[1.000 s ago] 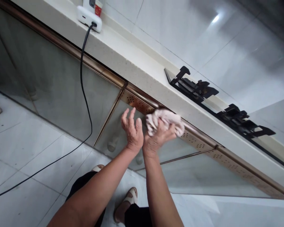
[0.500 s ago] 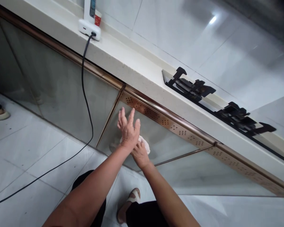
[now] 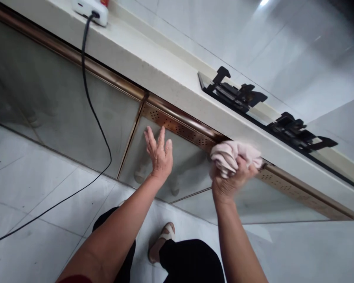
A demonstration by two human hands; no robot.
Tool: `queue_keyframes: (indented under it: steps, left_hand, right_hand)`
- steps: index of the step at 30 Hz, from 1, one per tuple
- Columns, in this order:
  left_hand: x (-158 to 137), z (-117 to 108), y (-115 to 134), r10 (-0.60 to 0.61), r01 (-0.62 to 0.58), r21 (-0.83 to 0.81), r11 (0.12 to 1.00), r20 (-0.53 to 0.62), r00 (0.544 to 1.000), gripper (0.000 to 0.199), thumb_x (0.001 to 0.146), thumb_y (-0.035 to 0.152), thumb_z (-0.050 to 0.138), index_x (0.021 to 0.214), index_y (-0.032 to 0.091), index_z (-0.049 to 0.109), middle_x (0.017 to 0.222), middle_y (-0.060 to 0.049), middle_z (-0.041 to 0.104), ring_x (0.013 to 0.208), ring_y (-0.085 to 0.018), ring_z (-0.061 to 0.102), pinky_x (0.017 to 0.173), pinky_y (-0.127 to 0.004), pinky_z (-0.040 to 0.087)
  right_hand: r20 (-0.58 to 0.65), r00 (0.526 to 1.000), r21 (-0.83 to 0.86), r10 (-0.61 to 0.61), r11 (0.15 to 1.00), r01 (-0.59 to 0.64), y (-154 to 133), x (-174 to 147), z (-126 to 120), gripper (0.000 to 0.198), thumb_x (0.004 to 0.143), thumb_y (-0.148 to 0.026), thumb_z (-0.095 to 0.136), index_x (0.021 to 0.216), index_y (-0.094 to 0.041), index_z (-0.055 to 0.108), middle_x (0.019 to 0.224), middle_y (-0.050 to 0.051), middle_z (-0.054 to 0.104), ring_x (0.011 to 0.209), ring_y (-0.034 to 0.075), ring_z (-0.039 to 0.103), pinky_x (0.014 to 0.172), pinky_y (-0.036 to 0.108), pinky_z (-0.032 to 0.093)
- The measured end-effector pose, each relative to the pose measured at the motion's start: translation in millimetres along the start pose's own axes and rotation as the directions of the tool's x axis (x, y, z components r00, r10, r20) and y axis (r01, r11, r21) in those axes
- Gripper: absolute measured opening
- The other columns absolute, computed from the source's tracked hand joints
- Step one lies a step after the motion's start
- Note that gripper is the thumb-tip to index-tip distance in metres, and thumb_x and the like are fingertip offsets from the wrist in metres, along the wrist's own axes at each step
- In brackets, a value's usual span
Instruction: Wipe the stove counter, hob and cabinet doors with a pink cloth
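Observation:
My right hand (image 3: 231, 181) grips a bunched pale pink cloth (image 3: 234, 155) near the bronze-coloured handle rail (image 3: 179, 118) under the counter edge. Part of the rail is hidden behind the cloth. Over the glossy grey cabinet door (image 3: 191, 165), my left hand (image 3: 159, 155) holds nothing, with its fingers spread and pointing up toward the perforated bronze strip (image 3: 178, 129). Whether its fingertips touch the door I cannot tell.
Above the doors runs a pale countertop (image 3: 153, 67) carrying a gas stove (image 3: 242, 94) with black pan supports. At the upper left, a white power strip (image 3: 91, 10) has a black cable (image 3: 91, 102) hanging from it across the tiled floor (image 3: 32, 212).
My right hand has moved right and up with the cloth, from low on the door to the rail. My left hand stays over the door, fingers spread. The view has shifted slightly.

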State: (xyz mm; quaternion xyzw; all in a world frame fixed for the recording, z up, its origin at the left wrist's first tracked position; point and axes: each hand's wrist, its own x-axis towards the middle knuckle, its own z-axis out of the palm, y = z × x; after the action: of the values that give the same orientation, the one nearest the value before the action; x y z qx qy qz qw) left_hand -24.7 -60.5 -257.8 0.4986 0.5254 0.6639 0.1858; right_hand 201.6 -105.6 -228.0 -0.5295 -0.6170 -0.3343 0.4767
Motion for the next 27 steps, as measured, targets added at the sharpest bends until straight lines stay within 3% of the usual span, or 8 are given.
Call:
queue_keyframes:
  steps: [3,7,9,12,14,17,21,27]
  left_hand:
    - [2,-2,-4,0.020,-0.020,0.006,1.000,0.008,1.000,0.055,0.107,0.047,0.037,0.157,0.029,0.046,0.177,-0.007,0.007,0.163,-0.032,0.004,0.128,-0.060,0.015]
    - [2,-4,-4,0.063,-0.063,0.029,0.998,0.012,0.998,0.056,0.107,0.050,0.036,0.157,0.027,0.047,0.177,-0.007,0.007,0.163,-0.032,0.004,0.129,-0.059,0.013]
    - [-4,-2,0,0.094,-0.095,0.037,0.995,0.041,0.995,0.057,0.106,0.051,0.037,0.157,0.027,0.046,0.177,-0.007,0.006,0.163,-0.032,0.003,0.129,-0.058,0.011]
    - [-17,6,8,0.178,-0.183,0.028,0.983,0.138,0.974,0.058,0.104,0.053,0.042,0.156,0.027,0.049,0.176,-0.007,0.009,0.162,-0.034,0.004,0.128,-0.061,0.012]
    - [-25,13,11,0.232,-0.241,0.017,0.970,0.204,0.951,0.058,0.102,0.053,0.045,0.154,0.028,0.053,0.176,-0.008,0.013,0.162,-0.036,0.005,0.127,-0.064,0.013]
    - [-31,22,13,0.248,-0.262,0.025,0.965,0.244,0.937,0.058,0.100,0.054,0.049,0.152,0.028,0.055,0.176,-0.009,0.013,0.161,-0.039,0.004,0.125,-0.069,0.010]
    - [-30,32,13,0.236,-0.258,0.058,0.964,0.250,0.939,0.066,0.097,0.060,0.054,0.156,0.031,0.049,0.177,-0.005,0.000,0.160,-0.046,-0.005,0.122,-0.076,0.005]
    - [-33,39,16,0.295,-0.335,0.117,0.935,0.267,0.917,0.064,0.100,0.067,0.044,0.159,0.062,0.019,0.168,0.025,-0.023,0.158,-0.049,-0.007,0.121,-0.080,0.006]
  right_hand:
    - [-0.058,0.990,0.009,-0.130,0.991,0.130,-38,-8,36,0.032,0.093,-0.034,0.061,0.123,-0.024,0.065,0.132,0.015,0.047,0.133,0.035,0.044,0.106,0.062,0.039]
    - [0.169,0.941,-0.001,-0.293,0.955,0.297,-63,-63,70,0.014,0.095,-0.029,0.065,0.105,-0.030,0.074,0.129,0.010,0.054,0.127,0.030,0.045,0.103,0.054,0.040]
    - [0.409,0.820,0.046,-0.400,0.907,0.419,-60,-95,75,0.016,0.097,-0.026,0.062,0.107,-0.032,0.074,0.126,0.009,0.058,0.115,0.026,0.048,0.095,0.048,0.043]
    - [0.690,0.521,0.197,-0.503,0.823,0.533,-39,-127,67,0.022,0.102,-0.025,0.056,0.110,-0.036,0.073,0.121,0.006,0.063,0.099,0.022,0.047,0.085,0.042,0.043]
    - [0.744,0.460,0.206,-0.485,0.821,0.533,-19,-132,54,0.023,0.103,-0.026,0.055,0.114,-0.037,0.072,0.120,0.005,0.064,0.094,0.021,0.046,0.083,0.039,0.042]
    - [0.683,0.624,0.075,-0.380,0.886,0.457,12,-116,28,0.027,0.103,-0.025,0.055,0.121,-0.037,0.071,0.125,0.007,0.062,0.098,0.021,0.047,0.087,0.038,0.043]
    - [0.440,0.864,-0.094,-0.244,0.945,0.315,52,-69,-5,0.026,0.101,-0.022,0.056,0.119,-0.031,0.072,0.125,0.009,0.057,0.112,0.022,0.049,0.100,0.039,0.043]
    - [0.118,0.993,-0.270,0.008,0.963,0.025,130,-16,-47,0.025,0.097,-0.030,0.055,0.117,-0.021,0.067,0.123,0.011,0.055,0.114,0.022,0.051,0.102,0.042,0.044]
